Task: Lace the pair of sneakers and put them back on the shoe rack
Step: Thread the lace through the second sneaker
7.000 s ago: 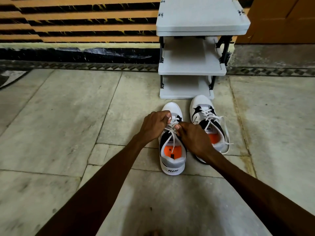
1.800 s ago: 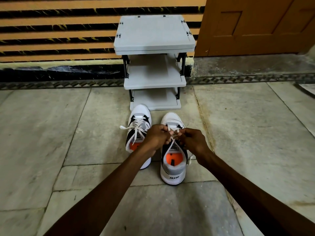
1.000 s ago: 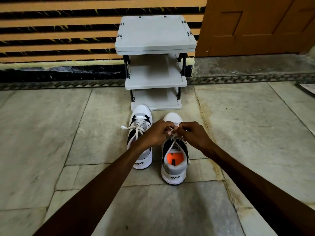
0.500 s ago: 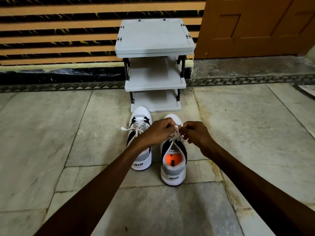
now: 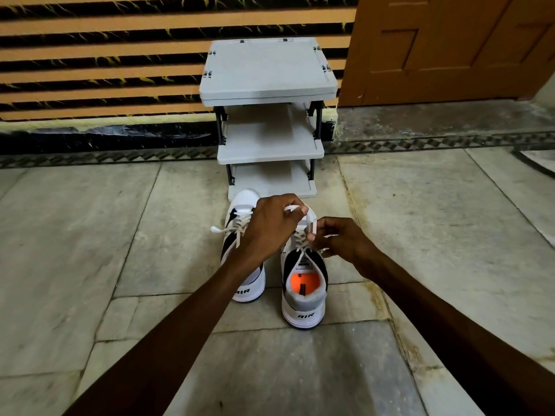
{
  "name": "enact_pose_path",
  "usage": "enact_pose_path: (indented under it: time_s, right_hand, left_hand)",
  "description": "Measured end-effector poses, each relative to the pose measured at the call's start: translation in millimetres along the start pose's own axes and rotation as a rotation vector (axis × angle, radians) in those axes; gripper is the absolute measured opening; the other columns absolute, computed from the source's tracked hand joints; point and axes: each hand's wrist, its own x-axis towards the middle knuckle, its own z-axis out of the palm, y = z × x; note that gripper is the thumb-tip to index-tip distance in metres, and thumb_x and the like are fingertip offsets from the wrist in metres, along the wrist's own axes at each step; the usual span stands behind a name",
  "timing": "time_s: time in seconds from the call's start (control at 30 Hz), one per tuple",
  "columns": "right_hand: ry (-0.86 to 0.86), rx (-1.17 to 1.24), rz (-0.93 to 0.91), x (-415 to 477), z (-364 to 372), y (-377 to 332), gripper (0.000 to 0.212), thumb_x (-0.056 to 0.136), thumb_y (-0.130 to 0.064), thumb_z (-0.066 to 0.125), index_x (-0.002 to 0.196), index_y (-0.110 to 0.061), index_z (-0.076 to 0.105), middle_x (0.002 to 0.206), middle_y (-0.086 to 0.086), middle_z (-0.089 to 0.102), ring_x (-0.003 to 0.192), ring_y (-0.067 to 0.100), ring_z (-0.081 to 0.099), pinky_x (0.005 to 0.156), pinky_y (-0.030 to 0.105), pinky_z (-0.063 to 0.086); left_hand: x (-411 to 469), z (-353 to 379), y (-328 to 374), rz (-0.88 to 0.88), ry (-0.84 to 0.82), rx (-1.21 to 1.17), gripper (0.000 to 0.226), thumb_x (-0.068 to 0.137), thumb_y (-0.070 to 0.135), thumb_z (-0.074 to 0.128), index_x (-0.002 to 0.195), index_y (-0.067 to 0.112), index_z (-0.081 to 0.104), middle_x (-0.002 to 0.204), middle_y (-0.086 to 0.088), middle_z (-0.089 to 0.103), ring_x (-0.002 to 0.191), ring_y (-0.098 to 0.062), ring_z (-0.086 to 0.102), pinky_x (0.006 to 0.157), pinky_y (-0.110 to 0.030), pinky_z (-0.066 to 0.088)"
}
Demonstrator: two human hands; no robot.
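Reaching forward over the stone floor [image 5: 90, 250], both arms meet above the right sneaker [image 5: 304, 291] (orange insole showing). The left hand [image 5: 271, 228] pinches one end of the white lace [image 5: 310, 220], the right hand [image 5: 339, 240] pinches the other. The left sneaker [image 5: 240, 235] stands just beside, already laced. Beyond them is the grey shoe rack [image 5: 267, 73], against the striped wall [image 5: 105, 55].

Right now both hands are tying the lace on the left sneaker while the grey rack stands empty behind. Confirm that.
Wrong shoe. In the head view, the left hand and right hand pinch the lace of the right sneaker; the left sneaker lies untouched. The grey rack is indeed empty.
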Motion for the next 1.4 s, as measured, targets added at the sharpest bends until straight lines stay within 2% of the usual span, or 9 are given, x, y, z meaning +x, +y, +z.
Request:
enact_pose_path:
  time_s: [0.23, 0.33, 0.43, 0.63, 0.73, 0.9, 1.07, 1.23, 1.4]
  right_hand:
    - [0.009, -0.089, -0.049, 4, 5, 2, 0.011, 0.083, 0.014, 0.063, 0.093, 0.018, 0.062, 0.080, 0.028, 0.070, 0.066, 0.023, 0.071, 0.059, 0.028, 0.060]
    - [0.022, -0.008, -0.020, 4, 6, -1, 0.010, 0.083, 0.012, 0.064, 0.091, 0.018, 0.065, 0.072, 0.020, 0.069, 0.057, 0.017, 0.070, 0.056, 0.023, 0.059]
    - [0.030, 0.073, 0.005, 5, 7, 1, 0.015, 0.085, 0.014, 0.060, 0.099, 0.014, 0.067, 0.086, 0.027, 0.071, 0.065, 0.019, 0.072, 0.061, 0.024, 0.060]
    - [0.071, 0.087, 0.045, 9, 7, 0, 0.014, 0.087, 0.002, 0.064, 0.099, 0.004, 0.072, 0.094, 0.024, 0.072, 0.084, 0.032, 0.072, 0.071, 0.034, 0.060]
    - [0.128, 0.001, 0.048, 8, 10, -2, 0.011, 0.087, -0.002, 0.065, 0.092, -0.001, 0.074, 0.081, 0.015, 0.073, 0.067, 0.018, 0.070, 0.058, 0.023, 0.056]
    - [0.220, 0.006, 0.020, 11, 16, -1, 0.006, 0.081, 0.001, 0.070, 0.081, 0.006, 0.072, 0.088, 0.017, 0.074, 0.072, 0.024, 0.068, 0.076, 0.040, 0.061]
    - [0.245, -0.045, 0.018, 13, 21, 0, 0.003, 0.078, -0.001, 0.073, 0.078, 0.002, 0.073, 0.081, 0.022, 0.074, 0.070, 0.027, 0.071, 0.080, 0.046, 0.060]
    - [0.236, -0.067, 0.001, 10, 23, -2, 0.002, 0.079, -0.003, 0.074, 0.078, -0.005, 0.075, 0.077, 0.013, 0.074, 0.069, 0.023, 0.070, 0.076, 0.039, 0.061]
    - [0.242, 0.007, 0.024, 5, 24, -5, 0.008, 0.079, -0.004, 0.072, 0.078, -0.011, 0.075, 0.074, 0.009, 0.073, 0.067, 0.020, 0.069, 0.071, 0.033, 0.059]
  left_hand:
    - [0, -6, -4, -0.188, -0.149, 0.052, 0.022, 0.091, 0.021, 0.055, 0.090, 0.016, 0.076, 0.101, 0.004, 0.073, 0.064, -0.001, 0.058, 0.066, -0.021, 0.043]
    - [-4, -7, -14, -0.223, -0.301, 0.128, 0.017, 0.089, 0.018, 0.060, 0.089, 0.017, 0.076, 0.091, -0.002, 0.074, 0.084, -0.018, 0.068, 0.070, -0.023, 0.043]
    - [-10, -4, -15, -0.197, -0.380, 0.136, 0.014, 0.085, 0.014, 0.067, 0.094, 0.014, 0.078, 0.084, -0.005, 0.074, 0.073, -0.012, 0.064, 0.065, -0.022, 0.042]
    - [-15, 22, -17, -0.251, -0.261, 0.065, 0.017, 0.070, 0.021, 0.082, 0.080, 0.021, 0.069, 0.085, -0.005, 0.074, 0.084, -0.020, 0.068, 0.077, -0.031, 0.052]
    - [-11, 29, -23, -0.250, -0.241, 0.076, 0.029, 0.070, 0.031, 0.082, 0.093, 0.020, 0.070, 0.089, -0.007, 0.074, 0.084, -0.021, 0.067, 0.073, -0.030, 0.050]
    - [-12, 38, -29, -0.173, -0.274, 0.153, 0.020, 0.084, 0.028, 0.067, 0.097, 0.014, 0.075, 0.089, -0.014, 0.072, 0.084, -0.030, 0.067, 0.070, -0.032, 0.049]
    - [-17, 47, -28, -0.110, -0.228, 0.250, 0.030, 0.093, 0.016, 0.055, 0.121, 0.006, 0.063, 0.116, -0.019, 0.066, 0.105, -0.034, 0.062, 0.086, -0.036, 0.048]
    - [-16, 49, -23, -0.148, -0.201, 0.333, 0.037, 0.092, 0.013, 0.053, 0.126, 0.001, 0.044, 0.116, -0.023, 0.064, 0.105, -0.040, 0.063, 0.085, -0.045, 0.050]
    - [-10, 37, -26, -0.333, -0.100, -0.054, 0.018, 0.082, 0.010, 0.066, 0.095, 0.014, 0.054, 0.085, -0.007, 0.066, 0.081, -0.023, 0.064, 0.070, -0.032, 0.049]
